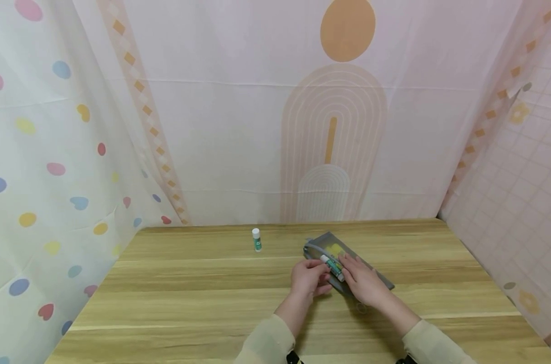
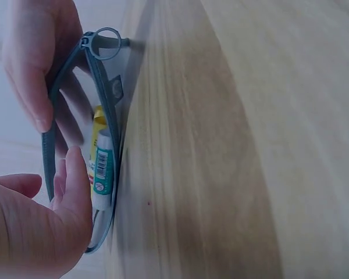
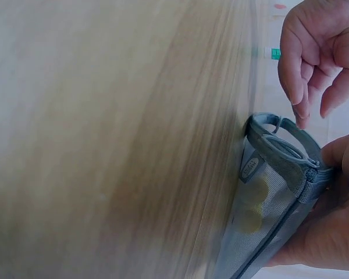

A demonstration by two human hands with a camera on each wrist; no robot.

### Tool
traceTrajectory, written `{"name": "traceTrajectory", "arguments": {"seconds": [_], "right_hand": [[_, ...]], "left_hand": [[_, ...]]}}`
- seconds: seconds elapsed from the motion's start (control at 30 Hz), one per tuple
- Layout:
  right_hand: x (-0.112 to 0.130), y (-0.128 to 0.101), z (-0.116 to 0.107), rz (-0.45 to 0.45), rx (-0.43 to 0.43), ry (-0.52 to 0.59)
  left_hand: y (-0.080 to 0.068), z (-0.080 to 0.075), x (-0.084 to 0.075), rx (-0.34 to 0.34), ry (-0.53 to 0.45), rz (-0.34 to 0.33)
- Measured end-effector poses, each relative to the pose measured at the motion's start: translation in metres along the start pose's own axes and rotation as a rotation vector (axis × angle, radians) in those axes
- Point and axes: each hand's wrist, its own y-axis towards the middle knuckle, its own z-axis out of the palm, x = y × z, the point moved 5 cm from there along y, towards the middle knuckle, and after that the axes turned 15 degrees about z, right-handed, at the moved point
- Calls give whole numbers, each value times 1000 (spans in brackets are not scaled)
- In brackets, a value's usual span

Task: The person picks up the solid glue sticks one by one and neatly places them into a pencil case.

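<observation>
A grey zip pouch (image 1: 379, 274) with see-through mesh lies on the table, its mouth spread apart. Inside are a white-and-green glue stick (image 2: 103, 168) and something yellow (image 2: 99, 123) beside it. My right hand (image 1: 364, 283) holds the pouch's upper edge, with the thumb on one side of the rim and fingers on the other in the left wrist view. Just off the mouth is my left hand (image 1: 306, 278), fingers loosely bent and apart, nothing visible between them. In the right wrist view, the left hand (image 3: 323, 55) is above the pouch's zip (image 3: 279, 152).
A second glue stick (image 1: 257, 240) with a white cap stands upright on the wooden table (image 1: 189, 293), left of the pouch. Patterned curtains (image 1: 230, 151) hang behind the table and on both sides. A ring pull (image 2: 107, 43) hangs at the zip's end.
</observation>
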Motion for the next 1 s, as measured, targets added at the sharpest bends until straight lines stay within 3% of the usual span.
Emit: {"name": "traceTrajectory", "arguments": {"seconds": [1.0], "right_hand": [[1,-1,1,-27,-3,16]], "left_hand": [[-1,-25,-13,-48,-80,5]]}}
